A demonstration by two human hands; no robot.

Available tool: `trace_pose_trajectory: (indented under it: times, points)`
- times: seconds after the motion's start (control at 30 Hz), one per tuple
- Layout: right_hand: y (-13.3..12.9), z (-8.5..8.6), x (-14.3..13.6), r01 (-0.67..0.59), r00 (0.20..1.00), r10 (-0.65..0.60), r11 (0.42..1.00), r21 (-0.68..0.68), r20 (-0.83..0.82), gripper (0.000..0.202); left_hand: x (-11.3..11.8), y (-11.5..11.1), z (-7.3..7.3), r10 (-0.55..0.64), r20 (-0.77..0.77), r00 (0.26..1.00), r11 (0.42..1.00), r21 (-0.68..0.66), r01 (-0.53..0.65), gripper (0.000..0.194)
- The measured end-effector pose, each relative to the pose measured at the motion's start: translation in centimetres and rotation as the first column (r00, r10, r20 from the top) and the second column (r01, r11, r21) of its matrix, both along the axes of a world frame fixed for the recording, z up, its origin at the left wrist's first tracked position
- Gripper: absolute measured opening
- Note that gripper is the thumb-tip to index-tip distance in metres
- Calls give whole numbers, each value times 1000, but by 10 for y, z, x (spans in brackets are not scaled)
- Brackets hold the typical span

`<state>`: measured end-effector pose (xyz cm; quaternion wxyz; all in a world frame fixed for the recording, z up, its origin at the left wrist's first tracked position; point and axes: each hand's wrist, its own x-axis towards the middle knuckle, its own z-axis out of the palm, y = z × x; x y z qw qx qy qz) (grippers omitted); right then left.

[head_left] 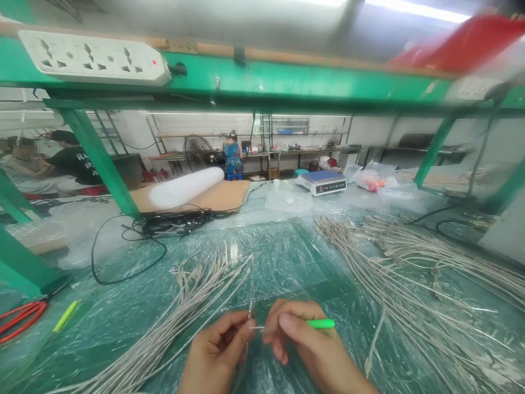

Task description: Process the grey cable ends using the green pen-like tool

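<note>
My left hand pinches the end of a thin grey cable at the bottom centre. My right hand holds a green-handled tool whose fine metal tip points left and meets the cable end between my fingertips. A bundle of grey cables lies fanned out just left of my hands. A much larger heap of similar cables spreads across the right side of the plastic-covered table.
Red-handled scissors and a yellow-green stick lie at left. Black cords, a white roll on cardboard and a scale sit further back. Green frame posts and a power strip hang overhead. People work beyond.
</note>
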<state>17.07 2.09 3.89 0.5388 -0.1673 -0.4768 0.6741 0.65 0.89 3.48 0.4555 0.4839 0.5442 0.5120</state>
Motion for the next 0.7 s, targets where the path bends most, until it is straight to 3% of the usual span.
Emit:
trace_pose_trajectory:
  times: [0.2,0.47,0.7]
  points:
    - [4,-5,-1,122,989,-123,992,17,81,29,0,-2,6,5,-27,1000,1000,21,-4,12]
    - [-2,0,0,164,961,-187,979,126,205,31,3,-4,6,42,-22,999,998,42,-41,11]
    - [-9,9,-1,242,902,-302,945,219,307,28,-5,-1,3,-77,-83,994,997,-22,75,18]
